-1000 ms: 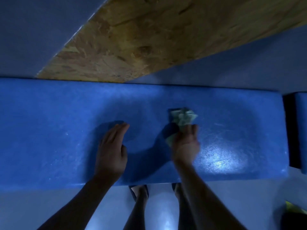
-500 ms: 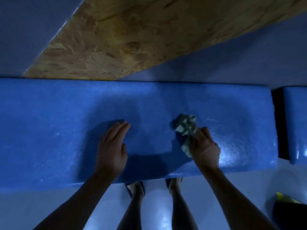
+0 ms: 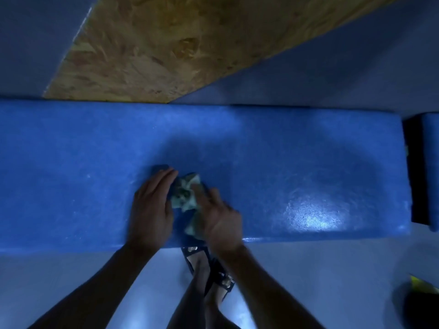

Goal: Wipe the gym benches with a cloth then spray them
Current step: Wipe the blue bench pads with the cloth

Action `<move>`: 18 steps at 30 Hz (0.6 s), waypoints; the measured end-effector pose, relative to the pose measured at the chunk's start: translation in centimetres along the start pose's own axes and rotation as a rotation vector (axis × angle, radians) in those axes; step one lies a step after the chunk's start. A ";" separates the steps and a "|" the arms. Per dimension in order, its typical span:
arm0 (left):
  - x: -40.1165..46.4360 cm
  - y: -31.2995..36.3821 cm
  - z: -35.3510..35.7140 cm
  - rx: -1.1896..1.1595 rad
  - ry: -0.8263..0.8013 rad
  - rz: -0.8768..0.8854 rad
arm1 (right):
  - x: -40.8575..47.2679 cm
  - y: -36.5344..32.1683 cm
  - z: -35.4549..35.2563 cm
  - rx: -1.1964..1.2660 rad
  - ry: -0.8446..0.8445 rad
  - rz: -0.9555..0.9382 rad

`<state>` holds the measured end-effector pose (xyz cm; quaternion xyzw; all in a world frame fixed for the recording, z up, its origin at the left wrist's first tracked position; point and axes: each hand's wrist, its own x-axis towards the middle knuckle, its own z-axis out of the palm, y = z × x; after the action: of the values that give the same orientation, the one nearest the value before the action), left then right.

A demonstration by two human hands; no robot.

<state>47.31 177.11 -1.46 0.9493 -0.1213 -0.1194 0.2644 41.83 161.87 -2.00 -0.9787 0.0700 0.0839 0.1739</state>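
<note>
The cloth [image 3: 186, 194], a crumpled pale-green wad, lies on the blue bench [image 3: 285, 162] a little left of its middle and near the front edge, caught between the two hands. The right hand [image 3: 219, 218] holds it, fingers bent over the wad's right side in a closed grip, and a loose end of the cloth trails back under that palm toward the bench edge. The left hand [image 3: 152, 205] lies flat on the bench just beside the cloth, fingers straight and together, grip slack, its fingertips touching the wad's left edge. Right of the hands the bench surface shines with a bright glare patch. A second blue pad [image 3: 431, 167] sits past a dark gap at the bench's right end. Behind the bench a chipboard panel [image 3: 190, 43] slants across a blue wall. Below the front edge are pale floor [image 3: 71, 269], the person's legs and dark sandals [image 3: 213, 271].
</note>
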 end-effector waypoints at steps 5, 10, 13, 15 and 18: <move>-1.6 0.9 1.0 -0.016 -0.002 0.030 | -2.8 12.2 -4.5 -0.064 -0.017 0.256; -4.1 1.5 1.4 -0.044 -0.004 0.048 | -5.0 14.4 -4.4 0.012 0.073 0.500; -5.6 1.6 1.5 -0.021 -0.006 0.036 | -5.4 7.9 -0.8 0.135 0.098 0.482; -6.5 1.5 1.4 -0.013 0.001 0.021 | -5.8 2.4 1.0 0.176 0.069 0.272; -7.8 1.8 0.8 -0.032 0.011 0.028 | -6.2 -1.2 1.5 0.076 -0.011 0.041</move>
<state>39.44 177.52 0.05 0.9438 -0.1311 -0.1123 0.2819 35.81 164.14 -1.83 -0.9692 0.0920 0.0902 0.2097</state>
